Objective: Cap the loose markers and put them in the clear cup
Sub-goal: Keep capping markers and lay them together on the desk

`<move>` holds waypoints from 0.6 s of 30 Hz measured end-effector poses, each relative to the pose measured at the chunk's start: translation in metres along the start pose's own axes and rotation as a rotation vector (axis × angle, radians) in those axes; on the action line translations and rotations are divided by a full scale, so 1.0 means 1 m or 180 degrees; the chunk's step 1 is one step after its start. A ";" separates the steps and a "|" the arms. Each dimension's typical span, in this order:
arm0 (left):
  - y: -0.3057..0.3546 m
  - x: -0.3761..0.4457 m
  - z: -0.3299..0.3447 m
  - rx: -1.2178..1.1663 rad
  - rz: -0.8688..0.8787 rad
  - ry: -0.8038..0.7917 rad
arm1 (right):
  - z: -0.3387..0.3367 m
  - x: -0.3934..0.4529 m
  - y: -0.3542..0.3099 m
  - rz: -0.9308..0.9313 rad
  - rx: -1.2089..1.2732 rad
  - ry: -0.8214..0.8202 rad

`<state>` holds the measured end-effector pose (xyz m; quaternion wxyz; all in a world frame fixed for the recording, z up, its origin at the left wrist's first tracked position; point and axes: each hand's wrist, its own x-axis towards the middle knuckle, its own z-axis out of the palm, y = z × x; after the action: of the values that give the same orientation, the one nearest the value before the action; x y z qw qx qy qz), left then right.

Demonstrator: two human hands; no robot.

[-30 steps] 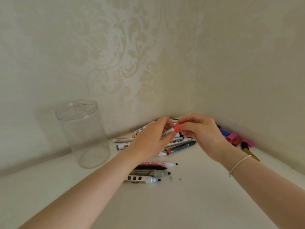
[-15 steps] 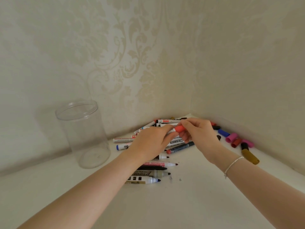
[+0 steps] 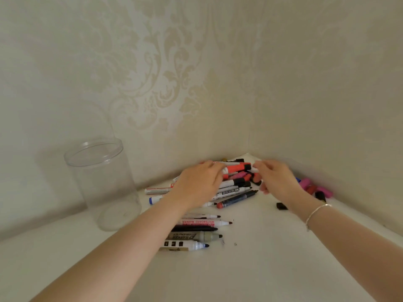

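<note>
I have a red-capped marker (image 3: 234, 167) pinched in my left hand (image 3: 199, 184) over the loose markers (image 3: 229, 190) piled in the counter (image 3: 250, 269) corner. My right hand (image 3: 275, 178) hangs just beside its cap end, fingers loosely curled, gripping nothing I can see. Capping looks done on this one; next I should carry it left and drop it in the clear cup (image 3: 102, 184), which stands empty.

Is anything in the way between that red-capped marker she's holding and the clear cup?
Nothing visible. The red-capped marker sits in the left hand, and the clear cup stands open-topped to its left.
</note>
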<state>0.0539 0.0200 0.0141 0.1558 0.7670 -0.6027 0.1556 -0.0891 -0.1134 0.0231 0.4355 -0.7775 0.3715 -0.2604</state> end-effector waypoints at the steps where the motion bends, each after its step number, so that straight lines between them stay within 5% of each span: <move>1: -0.005 0.004 -0.001 -0.0103 -0.0142 -0.0115 | -0.009 0.008 0.006 0.0063 -0.0437 0.0106; 5: -0.021 0.014 0.000 -0.0207 -0.0382 -0.0442 | -0.041 0.020 0.029 0.0551 -0.1891 -0.0287; 14: -0.019 0.037 0.020 -0.0366 -0.0724 0.0049 | -0.052 0.018 0.035 0.0683 -0.2293 -0.0569; 18: -0.013 0.046 0.027 -0.0359 -0.0633 -0.0220 | -0.056 0.011 0.028 0.0781 -0.2397 -0.0749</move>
<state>0.0779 -0.0292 0.0092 0.1925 0.8179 -0.5364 0.0786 -0.1331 -0.1591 0.0267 0.1879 -0.8569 0.4784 0.0383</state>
